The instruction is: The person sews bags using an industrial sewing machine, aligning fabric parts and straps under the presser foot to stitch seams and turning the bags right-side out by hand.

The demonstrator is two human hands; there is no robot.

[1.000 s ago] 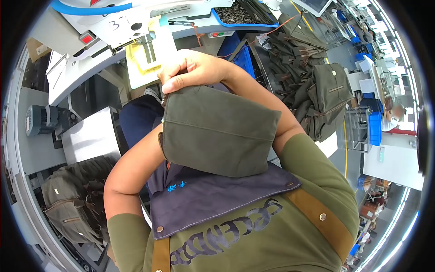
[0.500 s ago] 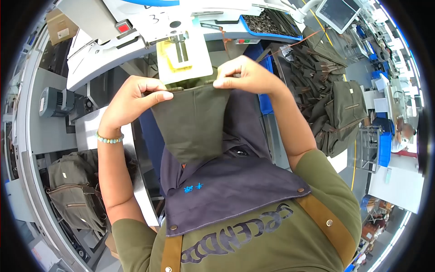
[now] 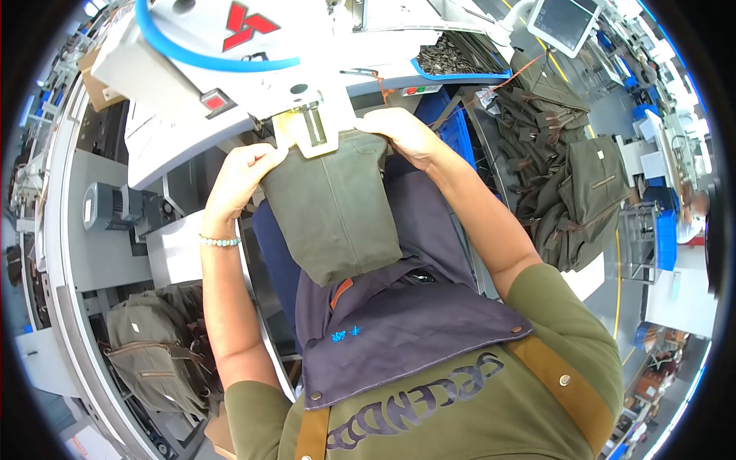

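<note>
An olive-green fabric pouch (image 3: 335, 218) hangs from its top edge under a white machine (image 3: 222, 57). My left hand (image 3: 244, 178) pinches the pouch's upper left corner between thumb and fingers. At the upper right corner, my right hand (image 3: 402, 136) is closed on the same edge, its fingertips partly lost in glare. Between the hands, the machine's pale clamp plate (image 3: 313, 146) lies over the middle of the top edge. A seam runs down the pouch's front, and its lower end rests by my dark apron (image 3: 406, 330).
A blue tray (image 3: 468, 75) of small dark parts stands on the machine table. Olive bags and straps (image 3: 548, 165) are heaped at right. More olive bags (image 3: 157, 345) lie at lower left beside a motor (image 3: 111, 205). A screen (image 3: 566, 21) stands at upper right.
Both hands have brought the pouch up to the machine, and its top edge now sits beneath the clamp plate. Before, it was held just in front of the plate. The view has shifted slightly.
</note>
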